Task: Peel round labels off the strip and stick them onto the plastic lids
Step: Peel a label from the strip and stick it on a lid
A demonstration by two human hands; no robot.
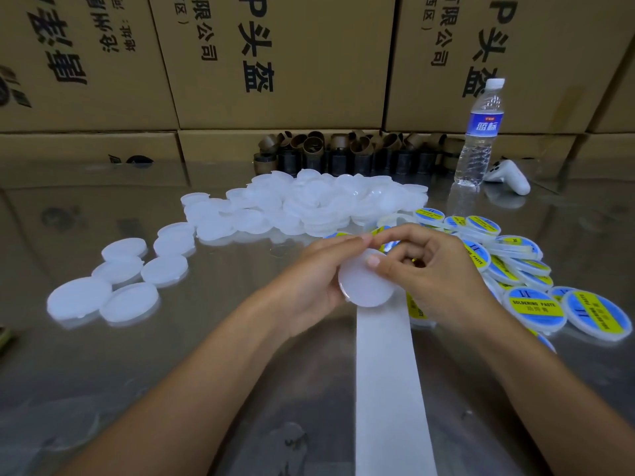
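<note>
Holding a blank lid (366, 286) in the left hand (309, 286), fingers wrapped round its edge. Right hand (433, 273) sits at its 3 o'clock, thumb on the lid, fingers curled, can't tell round what. Strip (388, 389) runs lengthwise toward 6 o'clock.

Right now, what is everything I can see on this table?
plain lids: many, translucent white, centre and left
labelled lids: a pile, blue and yellow, right
held lid: one, white, between both hands
backing strip: one, white, from hands toward camera
water bottle: one, clear, blue label, back right
handheld device: one, white, beside bottle
cardboard tubes: a cluster, brown, back centre
cardboard boxes: several, brown, behind table
table: one, shiny grey, underneath
left hand: one, grips held lid
right hand: one, thumb on held lid
</note>
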